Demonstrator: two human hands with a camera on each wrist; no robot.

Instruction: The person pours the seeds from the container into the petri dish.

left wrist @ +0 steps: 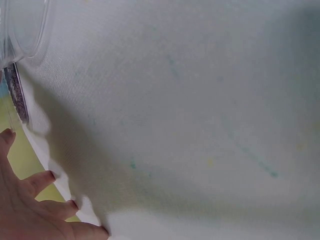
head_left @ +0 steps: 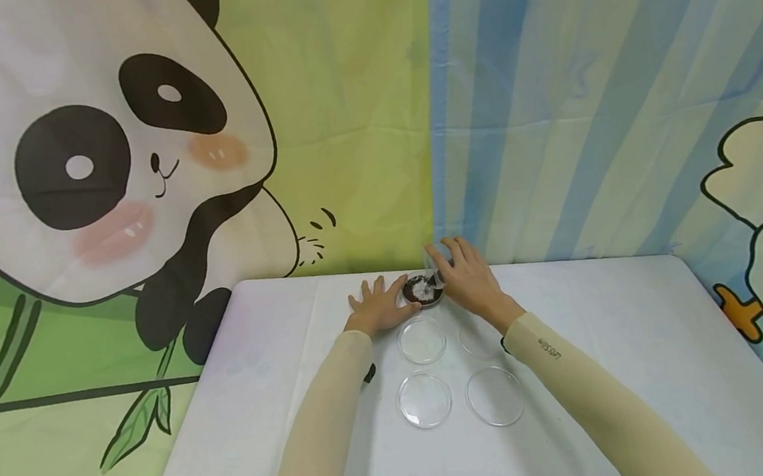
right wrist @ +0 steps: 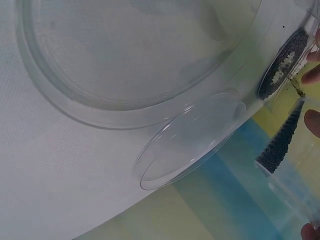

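Observation:
My right hand [head_left: 469, 279] grips a clear plastic container [right wrist: 295, 160] tilted over a petri dish [head_left: 423, 290]. Dark granules [right wrist: 281, 145] lie along the container's lower side, and a thin dark trickle [right wrist: 298, 89] runs from its mouth towards the dish. Inside the dish, a white crumbly heap [right wrist: 284, 67] sits on a dark granular layer. My left hand [head_left: 381, 305] lies at the dish's left side, fingers spread, with thumb and index finger at its rim. In the left wrist view the other fingertips [left wrist: 102, 232] touch the table; the thumb is hidden.
Several clear petri dishes [head_left: 424, 399] lie nearer me on the white table [head_left: 291, 437], one partly beneath my right forearm. Behind the table's back edge hangs a printed cloth [head_left: 353, 115] with a panda and blue stripes.

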